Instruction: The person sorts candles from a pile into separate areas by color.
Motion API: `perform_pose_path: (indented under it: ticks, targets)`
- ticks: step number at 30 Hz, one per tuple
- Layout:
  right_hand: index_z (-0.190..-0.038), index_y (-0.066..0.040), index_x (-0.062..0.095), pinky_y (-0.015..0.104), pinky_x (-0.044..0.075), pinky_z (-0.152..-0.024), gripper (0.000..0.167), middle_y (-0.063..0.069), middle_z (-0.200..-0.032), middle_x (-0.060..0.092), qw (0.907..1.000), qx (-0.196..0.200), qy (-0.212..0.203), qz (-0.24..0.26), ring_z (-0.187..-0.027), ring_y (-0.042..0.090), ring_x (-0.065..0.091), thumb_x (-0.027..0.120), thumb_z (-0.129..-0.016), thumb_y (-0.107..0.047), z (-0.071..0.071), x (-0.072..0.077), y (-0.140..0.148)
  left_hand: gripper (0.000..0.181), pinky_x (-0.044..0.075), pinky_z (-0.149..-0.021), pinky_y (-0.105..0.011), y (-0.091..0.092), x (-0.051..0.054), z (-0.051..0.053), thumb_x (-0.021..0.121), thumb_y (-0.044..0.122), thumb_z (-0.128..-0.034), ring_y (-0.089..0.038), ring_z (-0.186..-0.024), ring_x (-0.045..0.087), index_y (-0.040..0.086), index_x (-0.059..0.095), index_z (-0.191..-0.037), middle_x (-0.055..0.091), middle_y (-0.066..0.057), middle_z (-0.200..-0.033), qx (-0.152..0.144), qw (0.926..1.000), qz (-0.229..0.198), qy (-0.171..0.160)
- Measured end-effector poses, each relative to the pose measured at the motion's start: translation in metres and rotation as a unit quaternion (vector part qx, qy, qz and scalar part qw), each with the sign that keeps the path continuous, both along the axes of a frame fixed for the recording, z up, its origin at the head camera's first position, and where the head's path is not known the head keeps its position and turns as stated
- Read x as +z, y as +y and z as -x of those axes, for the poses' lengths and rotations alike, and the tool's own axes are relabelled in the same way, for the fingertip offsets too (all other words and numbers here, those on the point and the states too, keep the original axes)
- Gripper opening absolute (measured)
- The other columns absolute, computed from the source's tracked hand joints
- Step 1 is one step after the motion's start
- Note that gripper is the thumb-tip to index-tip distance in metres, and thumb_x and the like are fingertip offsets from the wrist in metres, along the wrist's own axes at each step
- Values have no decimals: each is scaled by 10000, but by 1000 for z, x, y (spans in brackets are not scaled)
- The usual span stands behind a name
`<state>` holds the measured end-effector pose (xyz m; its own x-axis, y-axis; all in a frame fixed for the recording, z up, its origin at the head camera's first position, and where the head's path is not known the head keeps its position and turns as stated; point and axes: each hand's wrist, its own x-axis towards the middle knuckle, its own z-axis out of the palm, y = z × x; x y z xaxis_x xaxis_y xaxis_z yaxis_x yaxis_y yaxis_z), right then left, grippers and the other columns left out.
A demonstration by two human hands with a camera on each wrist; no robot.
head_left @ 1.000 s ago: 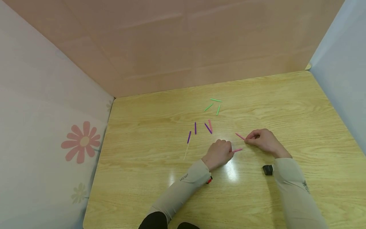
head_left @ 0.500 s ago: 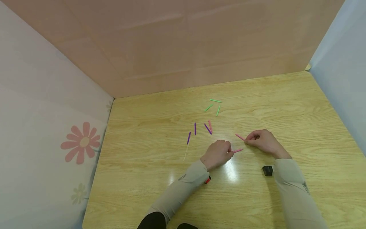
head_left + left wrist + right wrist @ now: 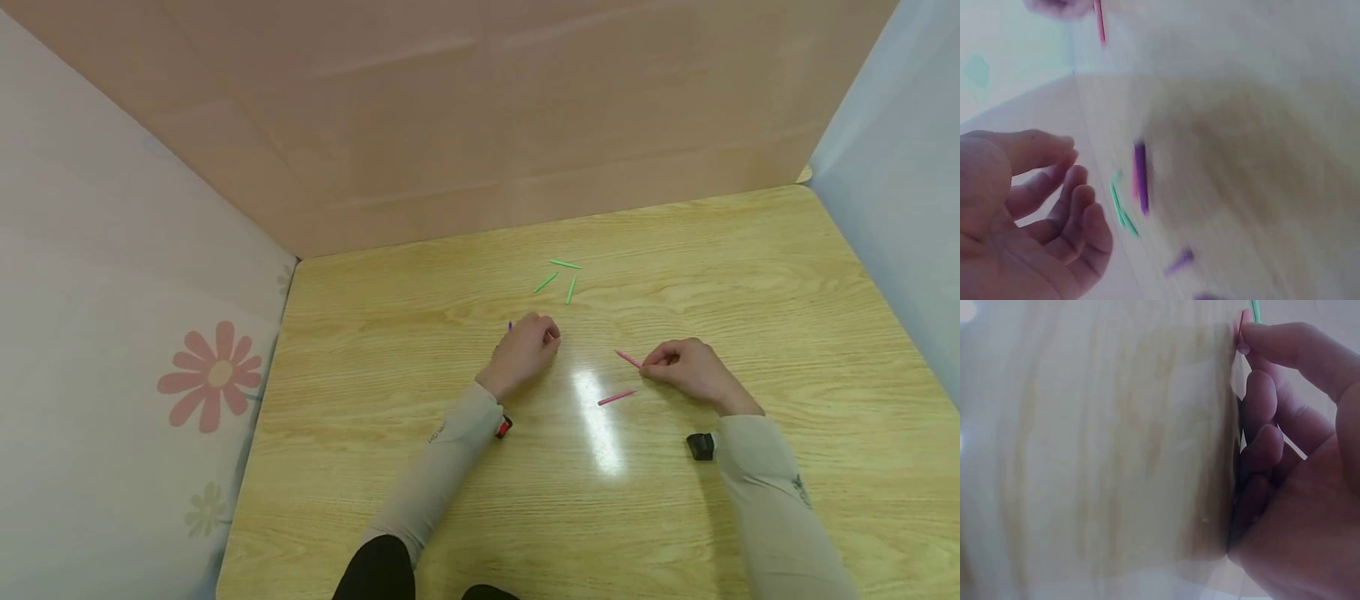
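My right hand (image 3: 688, 371) pinches one end of a thin pink stick (image 3: 627, 357) between thumb and forefinger, low over the table. A second pink stick (image 3: 617, 397) lies loose just in front of it. To the left, my left hand (image 3: 525, 354) hovers with bent fingers and nothing in its grasp. In the left wrist view a purple stick (image 3: 1140, 178) and a pink stick (image 3: 1134, 181) lie side by side beyond its fingertips. Another purple stick (image 3: 1180, 262) is blurred below them. From the head view, my left hand covers most of these.
Several green sticks (image 3: 565, 264) lie towards the back of the wooden table (image 3: 375, 400). A brown board (image 3: 480, 125) rises along the far edge. Pale walls stand at both sides, the left one printed with flowers (image 3: 220, 375).
My left hand has let go of the loose pink stick and moved left and away from me, over the purple and pink sticks. My right hand keeps its pinch in place.
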<state>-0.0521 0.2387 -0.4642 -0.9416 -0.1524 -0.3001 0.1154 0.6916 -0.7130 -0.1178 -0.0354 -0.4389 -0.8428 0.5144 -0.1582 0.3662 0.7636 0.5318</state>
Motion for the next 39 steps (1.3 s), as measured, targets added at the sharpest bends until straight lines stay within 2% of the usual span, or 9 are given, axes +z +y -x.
perform_pose_path:
  ticks: [6,11,16,24,32,39]
  targets:
    - [-922,-71,728,242,409,-670,220,35,-842,689,10000,13,0,15,-724,100,528,697,-878,-284,0,1,-1,204,487,-773,-266,-19,0,23,541,130,-971,-181,-911,553,81,643,-1140,587,-76,-1033,272,9996,-15,124]
    - [-923,-72,729,247,410,-674,218,37,-847,688,10000,8,3,7,-731,107,529,695,-880,-283,1,1,-1,217,487,-793,-290,-22,1,34,544,127,-971,-200,-941,545,99,632,-1168,563,-90,-1070,232,9996,72,107]
    - [-924,-76,728,252,413,-680,218,33,-852,686,10000,27,-5,-6,-745,123,532,692,-883,-288,1,-2,0,216,484,-837,-285,-17,-4,42,557,115,-956,-188,-998,549,121,645,-1153,559,-78,-1085,80,9992,349,175]
    - [-918,-84,728,253,415,-684,215,32,-860,688,10000,43,33,-3,-750,122,533,694,-883,-293,1,-4,1,200,488,-850,-276,-9,-13,48,545,135,-965,-166,-965,538,126,656,-1131,555,-58,-1068,-223,9972,601,383]
    - [-919,-78,726,247,412,-678,215,26,-841,683,10000,-8,-13,35,-735,114,529,697,-880,-288,0,-3,1,230,482,-831,-248,-3,-16,49,539,116,-962,-159,-960,514,160,670,-1146,540,-44,-1105,-554,9926,971,472]
    - [-917,-71,723,244,407,-671,211,31,-835,681,10000,-23,-7,18,-724,113,521,694,-880,-277,0,0,0,217,476,-851,-252,0,-20,51,551,115,-956,-172,-993,517,165,695,-1110,555,-43,-1111,-726,9894,1069,666]
